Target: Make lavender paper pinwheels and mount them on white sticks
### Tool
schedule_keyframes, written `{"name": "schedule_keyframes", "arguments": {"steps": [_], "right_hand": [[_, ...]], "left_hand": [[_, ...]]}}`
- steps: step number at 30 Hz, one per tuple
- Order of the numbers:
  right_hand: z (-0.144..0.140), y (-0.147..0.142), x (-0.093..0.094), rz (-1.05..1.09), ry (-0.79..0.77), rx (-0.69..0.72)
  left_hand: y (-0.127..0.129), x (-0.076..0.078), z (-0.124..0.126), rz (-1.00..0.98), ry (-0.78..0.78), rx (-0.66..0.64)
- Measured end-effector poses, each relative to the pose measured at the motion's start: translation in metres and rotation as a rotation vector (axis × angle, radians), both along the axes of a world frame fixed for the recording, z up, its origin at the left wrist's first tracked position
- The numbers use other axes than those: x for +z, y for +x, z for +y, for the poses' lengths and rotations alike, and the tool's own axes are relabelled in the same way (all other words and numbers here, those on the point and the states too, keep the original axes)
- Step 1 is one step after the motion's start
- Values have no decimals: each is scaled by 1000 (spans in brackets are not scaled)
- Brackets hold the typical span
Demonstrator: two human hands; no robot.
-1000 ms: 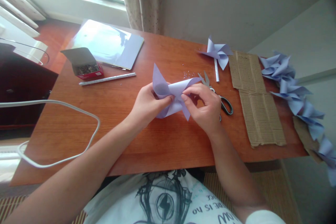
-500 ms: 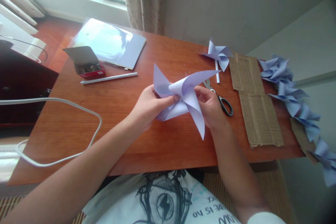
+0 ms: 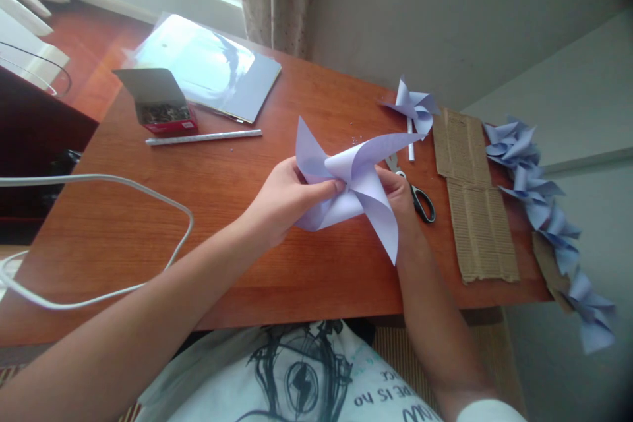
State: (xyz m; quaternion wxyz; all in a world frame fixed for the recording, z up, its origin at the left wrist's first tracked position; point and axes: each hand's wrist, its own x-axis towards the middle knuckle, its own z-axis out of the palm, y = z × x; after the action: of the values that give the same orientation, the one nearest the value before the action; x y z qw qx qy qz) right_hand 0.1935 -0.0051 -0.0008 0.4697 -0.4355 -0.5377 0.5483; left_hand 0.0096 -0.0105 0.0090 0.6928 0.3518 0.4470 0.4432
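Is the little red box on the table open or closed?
Open. The red box has its grey flap standing up at the back, and small dark bits show inside it.

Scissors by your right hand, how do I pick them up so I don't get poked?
Take the scissors by the black handle loops, which point toward the cardboard strip and the table's near edge. Coming from that near right side seems safest. The blades point away, up the table, partly hidden behind the right hand and the paper pinwheel, so keep fingers off that end.
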Motion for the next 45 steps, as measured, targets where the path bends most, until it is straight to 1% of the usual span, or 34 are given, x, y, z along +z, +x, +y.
{"name": "schedule_keyframes", "arguments": {"steps": [8, 16, 21, 28, 33, 41, 45], "right_hand": [[-1, 2, -2, 4, -16, -7], [-2, 3, -5, -43, 34, -23], [-3, 3, -4, -56, 74, -29], [-8, 0, 4, 66, -9, -11], [-7, -1, 6, 105, -25, -2], [-12, -1, 8, 61, -51, -31], [-10, 0, 7, 8, -30, -49]], "left_hand": [[0, 3, -1, -44, -24, -14], [-2, 4, -1, -111, -31, -54], [-2, 4, 0, -172, -79, -80], [-3, 5, 0, -372, -198, -195], [-2, 5, -1, -439, -220, -249], [-2, 6, -1, -449, -240, -255], [-1, 5, -1, -423, -229, -236]]}}
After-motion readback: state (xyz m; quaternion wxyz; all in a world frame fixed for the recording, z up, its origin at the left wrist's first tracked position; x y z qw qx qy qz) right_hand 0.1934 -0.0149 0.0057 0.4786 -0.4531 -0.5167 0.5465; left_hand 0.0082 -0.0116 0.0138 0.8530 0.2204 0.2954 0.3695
